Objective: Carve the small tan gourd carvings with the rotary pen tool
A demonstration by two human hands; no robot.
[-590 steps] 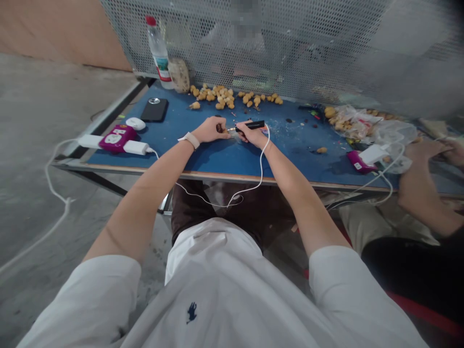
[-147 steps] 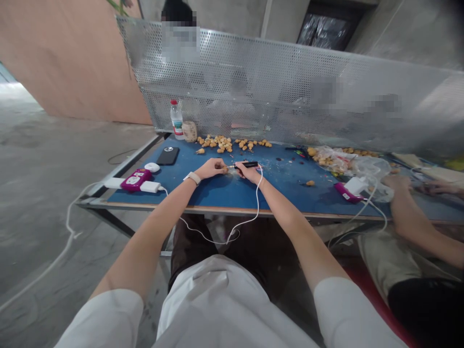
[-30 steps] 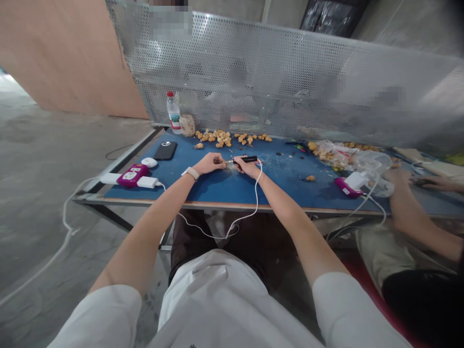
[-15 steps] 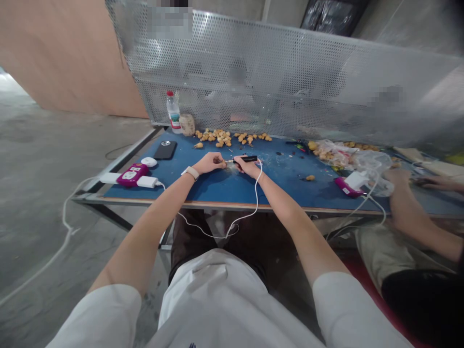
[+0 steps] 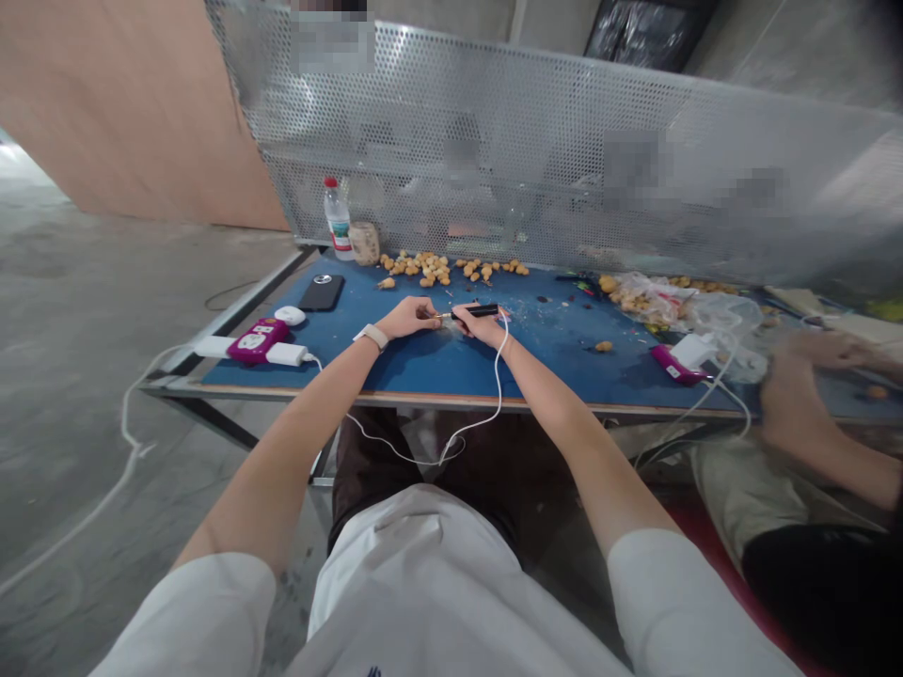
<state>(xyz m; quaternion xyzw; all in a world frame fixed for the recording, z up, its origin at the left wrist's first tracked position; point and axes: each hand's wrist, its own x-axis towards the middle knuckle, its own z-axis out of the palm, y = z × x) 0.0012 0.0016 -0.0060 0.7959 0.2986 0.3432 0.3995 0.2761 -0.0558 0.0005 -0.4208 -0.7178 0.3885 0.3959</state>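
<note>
The right hand point(image 5: 482, 326) curls its fingers around one black pen-shaped tool point(image 5: 477, 310), whose tip reaches the left hand point(image 5: 409, 318), its pinched fingers hiding what they hold. Ahead of the fingers lie many tan lumps point(image 5: 423, 269), one phone point(image 5: 322, 292) and one water bottle point(image 5: 338, 218).

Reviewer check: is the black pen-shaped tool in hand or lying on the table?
In hand: the right hand grips the black tool over the blue table, its thin tip pointing toward the left hand.
</note>
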